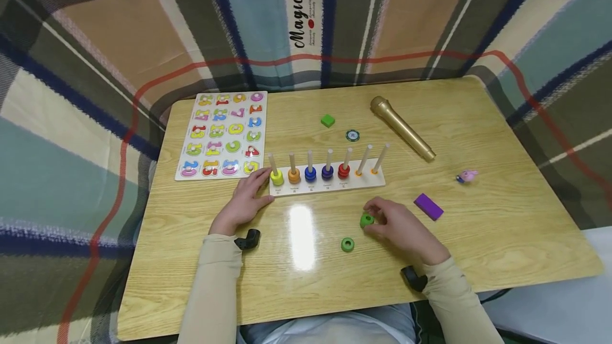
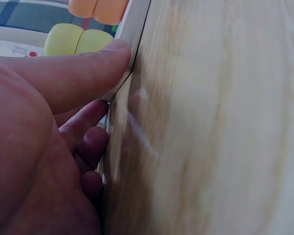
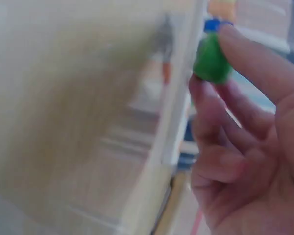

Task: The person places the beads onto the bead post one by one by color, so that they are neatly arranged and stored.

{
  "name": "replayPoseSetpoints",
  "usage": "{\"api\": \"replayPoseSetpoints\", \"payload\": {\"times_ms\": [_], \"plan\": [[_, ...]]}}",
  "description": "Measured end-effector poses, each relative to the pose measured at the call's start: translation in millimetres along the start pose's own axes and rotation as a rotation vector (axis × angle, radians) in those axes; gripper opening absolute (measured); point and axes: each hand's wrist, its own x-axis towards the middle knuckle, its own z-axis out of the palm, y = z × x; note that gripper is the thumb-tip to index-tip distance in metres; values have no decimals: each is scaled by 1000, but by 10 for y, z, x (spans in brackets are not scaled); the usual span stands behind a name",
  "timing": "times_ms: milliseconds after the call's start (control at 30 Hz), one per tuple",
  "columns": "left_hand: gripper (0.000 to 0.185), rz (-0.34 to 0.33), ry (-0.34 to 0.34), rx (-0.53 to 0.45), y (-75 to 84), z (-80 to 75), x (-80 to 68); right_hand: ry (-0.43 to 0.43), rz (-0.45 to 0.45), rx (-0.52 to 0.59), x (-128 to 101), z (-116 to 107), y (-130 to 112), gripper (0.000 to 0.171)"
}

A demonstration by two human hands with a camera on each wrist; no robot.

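Note:
A white peg board (image 1: pixel 330 186) stands mid-table, with yellow, orange, blue, purple and red rings (image 1: pixel 343 171) on its pegs. The two rightmost pegs (image 1: pixel 380 158) have no such rings, just small orange bases. My left hand (image 1: pixel 244 200) holds the board's left end, thumb at the near corner beside the yellow ring (image 2: pixel 63 40). Between thumb and fingertips, my right hand (image 1: pixel 399 227) pinches a green ring (image 3: pixel 213 59) in front of the board's right part. A second green ring (image 1: pixel 347 244) lies flat on the table, nearer to me.
A number puzzle board (image 1: pixel 222 137) lies at the back left. Behind the peg board are a green block (image 1: pixel 328 120), a poker chip (image 1: pixel 353 135) and a gold microphone (image 1: pixel 401 127). A purple block (image 1: pixel 428 206) and a small pink figure (image 1: pixel 466 176) lie to the right.

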Motion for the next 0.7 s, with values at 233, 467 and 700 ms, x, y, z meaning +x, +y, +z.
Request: {"api": "replayPoseSetpoints", "payload": {"times_ms": [233,467,700], "plan": [[72,-10,0,0,8,-2,-5,469,-10,126,186,-337,-59,32],[71,-7,11,-2,9,-12,-24,685,-79,157,471,-514,-380,33],[71,-1,5,-14,7,-4,-26,696,-62,125,602,-505,-516,33]]}}
